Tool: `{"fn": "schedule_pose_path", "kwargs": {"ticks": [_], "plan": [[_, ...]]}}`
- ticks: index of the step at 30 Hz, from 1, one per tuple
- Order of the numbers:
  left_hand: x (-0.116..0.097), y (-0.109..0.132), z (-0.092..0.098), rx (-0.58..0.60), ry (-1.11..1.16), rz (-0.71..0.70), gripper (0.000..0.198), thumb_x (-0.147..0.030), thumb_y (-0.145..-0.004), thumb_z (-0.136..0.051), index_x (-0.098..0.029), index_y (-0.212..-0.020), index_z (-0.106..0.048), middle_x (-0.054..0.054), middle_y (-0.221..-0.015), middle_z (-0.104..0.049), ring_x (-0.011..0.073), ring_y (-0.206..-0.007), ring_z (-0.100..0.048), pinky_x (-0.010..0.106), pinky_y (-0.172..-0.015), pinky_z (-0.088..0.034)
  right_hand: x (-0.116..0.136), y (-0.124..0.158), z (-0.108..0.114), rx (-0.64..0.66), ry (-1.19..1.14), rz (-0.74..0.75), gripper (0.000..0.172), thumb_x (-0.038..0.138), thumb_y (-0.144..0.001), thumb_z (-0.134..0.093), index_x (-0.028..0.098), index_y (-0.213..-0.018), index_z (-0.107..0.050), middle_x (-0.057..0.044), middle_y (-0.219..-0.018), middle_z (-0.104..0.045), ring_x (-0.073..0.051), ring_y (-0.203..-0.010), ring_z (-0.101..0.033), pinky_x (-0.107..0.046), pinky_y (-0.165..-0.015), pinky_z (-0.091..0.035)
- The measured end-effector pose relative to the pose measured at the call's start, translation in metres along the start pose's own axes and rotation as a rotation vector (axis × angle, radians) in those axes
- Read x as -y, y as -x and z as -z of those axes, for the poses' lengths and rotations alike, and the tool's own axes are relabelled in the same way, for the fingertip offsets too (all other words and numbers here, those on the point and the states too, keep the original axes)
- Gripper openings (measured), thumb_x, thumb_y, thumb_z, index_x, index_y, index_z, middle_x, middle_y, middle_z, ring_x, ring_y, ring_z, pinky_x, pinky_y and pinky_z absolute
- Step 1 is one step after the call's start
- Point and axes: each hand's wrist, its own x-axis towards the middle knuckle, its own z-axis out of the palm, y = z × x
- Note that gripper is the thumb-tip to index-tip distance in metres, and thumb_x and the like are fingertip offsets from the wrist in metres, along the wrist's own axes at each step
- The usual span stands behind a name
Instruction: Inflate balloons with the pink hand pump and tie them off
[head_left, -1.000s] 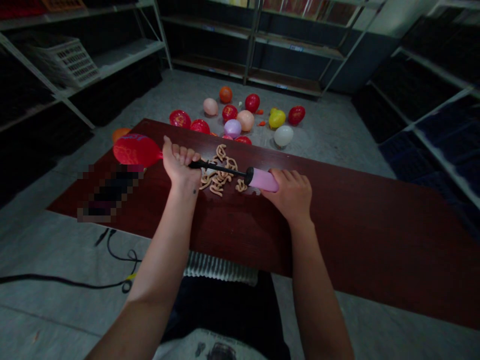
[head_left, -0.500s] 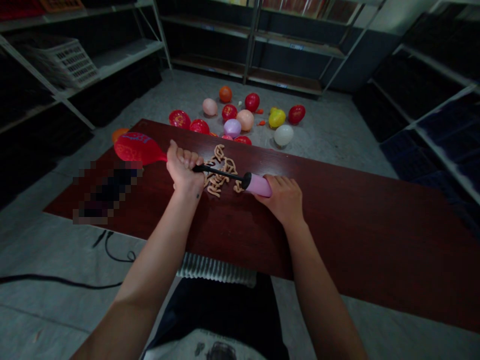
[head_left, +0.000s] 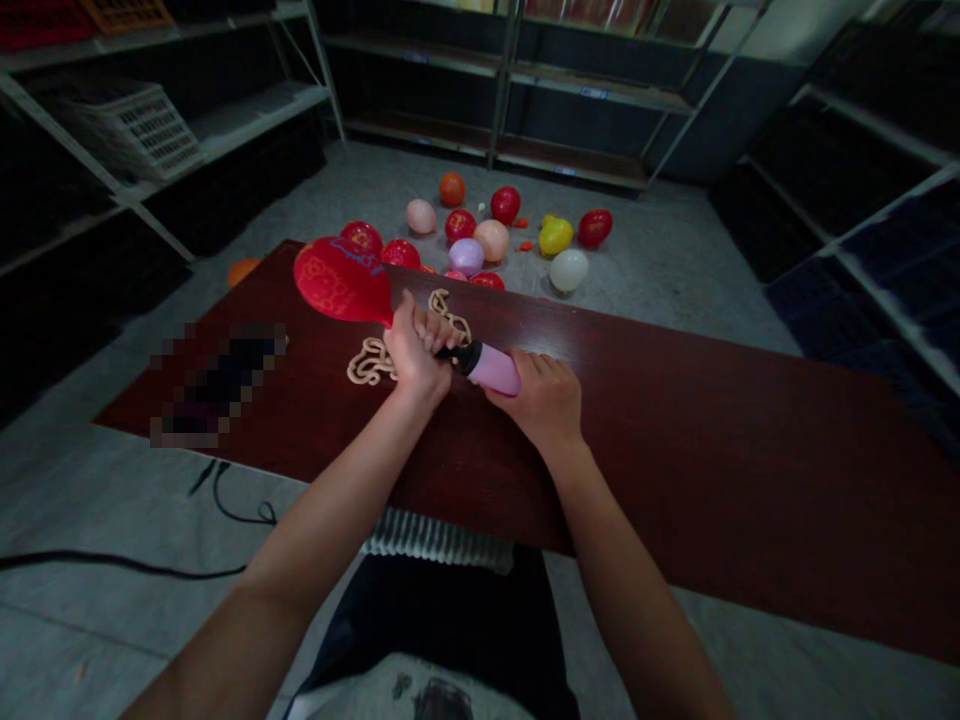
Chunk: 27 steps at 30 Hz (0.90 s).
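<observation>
My left hand (head_left: 416, 350) is closed around the black nozzle end of a hand pump and the neck of a red balloon (head_left: 341, 280), which sticks out to the upper left, partly inflated. The pink pump barrel (head_left: 493, 368) is gripped at its rear by my right hand (head_left: 544, 398). The pump's black rod is pushed in, so both hands are close together. Under and behind my left hand lie several limp beige balloons (head_left: 371, 362) on the dark red table (head_left: 675, 440).
Several inflated balloons (head_left: 493, 240), red, pink, yellow, white and orange, lie on the grey floor beyond the table. Metal shelving lines the walls, with a white basket (head_left: 135, 125) on the left shelf. A black cable (head_left: 225, 500) lies on the floor at left. A blurred patch covers the table's left end.
The pump rod has been pushed in and my hands have come together. The red balloon has moved right and up and looks fuller.
</observation>
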Motion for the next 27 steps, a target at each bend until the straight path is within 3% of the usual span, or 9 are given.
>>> {"fn": "schedule_pose_path", "kwargs": {"ticks": [3,9,14,22,27], "plan": [[0.001,0.000,0.000,-0.003,0.007,0.003,0.063,-0.037,-0.105,-0.052,-0.020,-0.052,-0.022,-0.007,-0.041,-0.020,0.0067,-0.032,-0.022,0.023,-0.037,-0.025,0.001,0.000,-0.002,0.000,0.007,-0.006,0.045,0.054,-0.087,-0.066,0.015,-0.109,-0.070,-0.011,-0.093,-0.076,-0.026,-0.083,-0.065,-0.034,-0.073,-0.034],[-0.010,-0.004,0.000,-0.038,0.057,0.008,0.064,-0.040,-0.109,-0.040,-0.020,-0.052,-0.020,-0.007,-0.040,-0.017,0.0072,-0.032,-0.019,0.023,-0.036,-0.027,0.001,-0.002,-0.001,-0.007,0.036,0.010,0.052,0.060,-0.086,-0.068,0.018,-0.117,-0.069,-0.009,-0.097,-0.077,-0.025,-0.086,-0.065,-0.034,-0.075,-0.033],[-0.013,-0.006,0.000,-0.022,0.059,0.006,0.067,-0.048,-0.104,-0.051,-0.020,-0.053,-0.018,-0.007,-0.042,-0.018,0.0071,-0.033,-0.021,0.023,-0.037,-0.029,-0.003,-0.004,0.007,0.005,0.086,0.018,0.050,0.055,-0.088,-0.067,0.020,-0.123,-0.067,-0.009,-0.100,-0.077,-0.026,-0.088,-0.063,-0.035,-0.075,-0.031],[-0.030,-0.018,0.008,-0.064,0.123,-0.043,0.059,-0.031,-0.109,-0.040,-0.020,-0.054,-0.020,-0.006,-0.042,-0.019,0.0073,-0.033,-0.020,0.022,-0.037,-0.026,-0.018,-0.001,0.012,-0.006,0.174,0.024,0.048,0.054,-0.089,-0.066,0.021,-0.124,-0.067,-0.008,-0.102,-0.076,-0.026,-0.089,-0.060,-0.036,-0.076,-0.029],[-0.048,-0.023,0.011,-0.098,0.129,-0.086,0.060,-0.037,-0.109,-0.040,-0.019,-0.056,-0.020,-0.007,-0.042,-0.019,0.0064,-0.033,-0.020,0.021,-0.037,-0.025,-0.033,0.001,0.018,-0.011,0.232,0.005,0.047,0.051,-0.087,-0.068,0.023,-0.125,-0.067,-0.008,-0.102,-0.075,-0.027,-0.091,-0.058,-0.037,-0.077,-0.029]]}}
